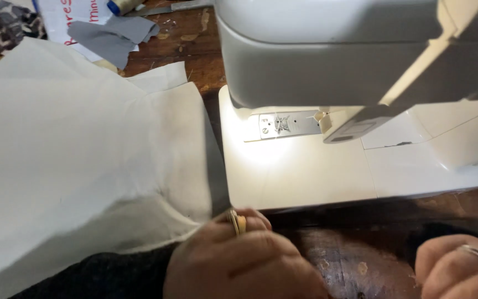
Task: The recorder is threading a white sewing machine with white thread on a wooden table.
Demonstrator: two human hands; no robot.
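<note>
down near the bottom edge, the left hand (239, 260) pinches the near corner of the cream fabric (78, 155) — fingers closed on it, just left of the white sewing machine (327, 138). right hand (460, 266) sits curled at the near right corner, ringed — whether it grips anything, cannot tell.

I see the sewing machine (305, 166) on the worktop (355, 266), with the big cloth (84, 155) lying just to its left. Behind the cloth lie small fabric scraps (112, 36). My left hand (244, 260) sits at the cloth's near corner, and my right hand (460, 266) is far right.
</note>
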